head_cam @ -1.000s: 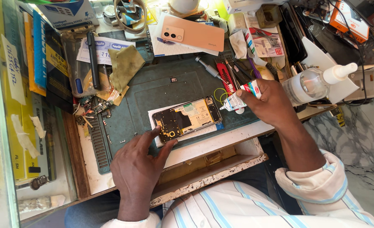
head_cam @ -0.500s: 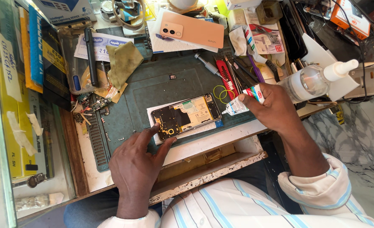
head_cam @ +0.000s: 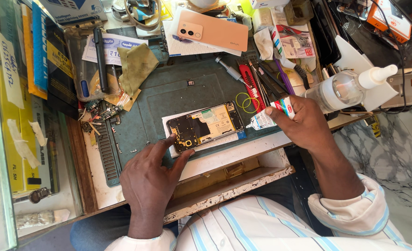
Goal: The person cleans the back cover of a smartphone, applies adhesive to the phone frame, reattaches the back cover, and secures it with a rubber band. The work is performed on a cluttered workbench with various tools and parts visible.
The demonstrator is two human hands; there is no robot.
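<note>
Pinning opened phone (head_cam: pixel 205 126) at frame centre, your left hand (head_cam: pixel 151 179) is steadying it; right hand (head_cam: pixel 306 124) grip is closing round glue tube (head_cam: pixel 271 116), nozzle aiming at phone edge.

Cluttered workbench (head_cam: pixel 224 160) with green mat (head_cam: pixel 169 93), opened phone (head_cam: pixel 205 126) on white paper (head_cam: pixel 169 123), peach phone (head_cam: pixel 213 31), olive cloth (head_cam: pixel 136 65).

Beyond the fingers I note a peach phone back cover (head_cam: pixel 218 31), an olive cloth (head_cam: pixel 137 66), a black pen (head_cam: pixel 101 59), yellow rubber bands (head_cam: pixel 247 101) and a clear squeeze bottle (head_cam: pixel 350 88), and, below them, an open wooden drawer (head_cam: pixel 243 179).
</note>
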